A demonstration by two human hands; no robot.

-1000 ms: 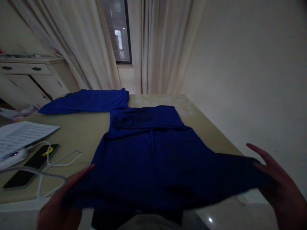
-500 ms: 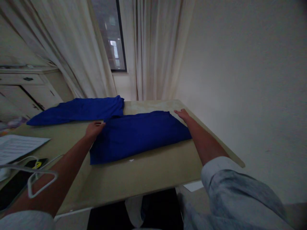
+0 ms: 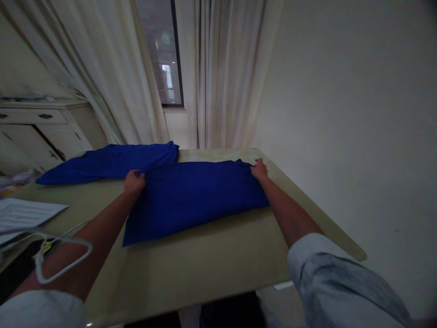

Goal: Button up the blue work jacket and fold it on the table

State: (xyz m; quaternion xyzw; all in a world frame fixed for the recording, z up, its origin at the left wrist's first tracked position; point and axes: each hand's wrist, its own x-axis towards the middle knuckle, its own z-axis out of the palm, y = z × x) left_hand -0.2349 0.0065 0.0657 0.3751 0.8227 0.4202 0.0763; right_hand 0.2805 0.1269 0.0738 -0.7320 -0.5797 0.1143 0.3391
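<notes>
A dark blue cloth lies spread as a long panel across the middle of the table. Its upper left edge is pinched by my left hand, fingers closed on the fabric. At the far right corner my right hand grips the cloth too, and the edge bunches up a little there. Behind and to the left lies more blue fabric, rumpled and touching the front panel. I cannot tell whether both parts belong to one piece.
On the left of the table lie a printed sheet of paper, a dark phone-like object and a white cable close to my left forearm. A wall runs along the right; curtains hang behind.
My right hand, apart from the cloth before, has closed on its far right corner. My left hand has shifted slightly, still on the upper left edge, and the cloth's front left corner has come nearer.
</notes>
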